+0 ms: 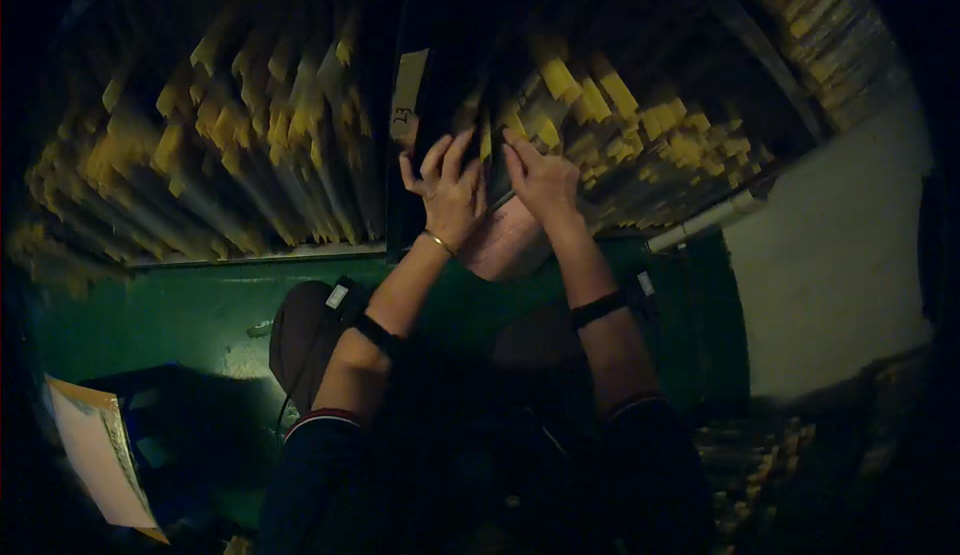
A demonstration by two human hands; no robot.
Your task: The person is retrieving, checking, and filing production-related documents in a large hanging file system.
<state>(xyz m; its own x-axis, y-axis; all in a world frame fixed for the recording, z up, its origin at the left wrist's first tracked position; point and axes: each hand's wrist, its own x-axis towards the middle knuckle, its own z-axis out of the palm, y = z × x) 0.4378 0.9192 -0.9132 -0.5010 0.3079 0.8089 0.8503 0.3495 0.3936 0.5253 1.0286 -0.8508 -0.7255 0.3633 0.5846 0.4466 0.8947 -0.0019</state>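
Both my hands are at a shelf row of upright folders with yellow edges [600,105]. My left hand [452,193], a thin bracelet at its wrist, has its fingers apart, the tips touching the dark gap at the row's left end. Beside it, my right hand [540,180] is closed, thumb and index pinching the yellow edge of a folder [512,121]. A pink sheet or cover [507,242] juts out below and between my hands; its upper part is hidden. Dimness and blur hide what the fingertips touch exactly.
A dark upright divider [400,195] with a pale label [408,95] parts this row from another packed folder row [250,145] at left. A pale panel [830,265] stands right. Pale papers [100,455] rest at lower left by the green floor [200,305].
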